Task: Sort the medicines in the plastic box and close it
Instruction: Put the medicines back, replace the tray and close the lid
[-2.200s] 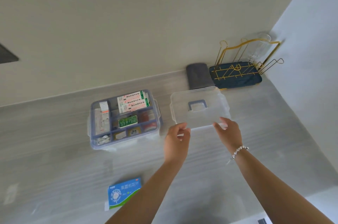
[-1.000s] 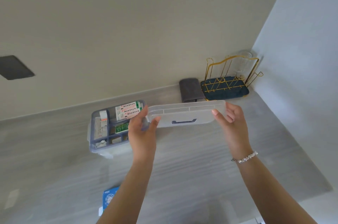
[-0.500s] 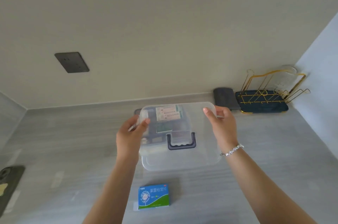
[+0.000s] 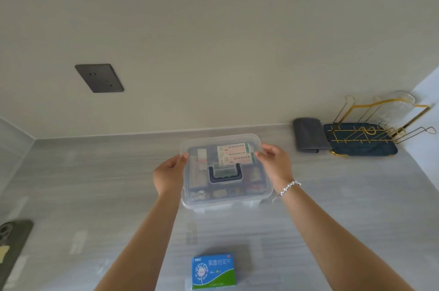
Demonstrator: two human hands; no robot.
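Note:
The clear plastic box [image 4: 255, 198] stands mid-counter with medicine packs visible inside through its clear lid [image 4: 242, 140]. The lid has a dark blue handle [image 4: 225, 173] and lies over the box. My left hand [image 4: 169, 175] grips the lid's left edge, thumb on top. At the right edge my right hand [image 4: 275, 165] grips the lid the same way; a bead bracelet is on that wrist. A blue and green medicine carton [image 4: 212, 271] lies on the counter in front of the box, outside it.
A folded grey cloth [image 4: 306, 135] and a dark tray with a gold wire rack [image 4: 363, 140] sit at the back right by the wall. A dark wall socket [image 4: 99, 78] is up left. A dark object [image 4: 11, 236] lies at the left edge.
Both hands picked the lid up from the counter to the right of the box, carried it left and lowered it flat over the box. The view has shifted left.

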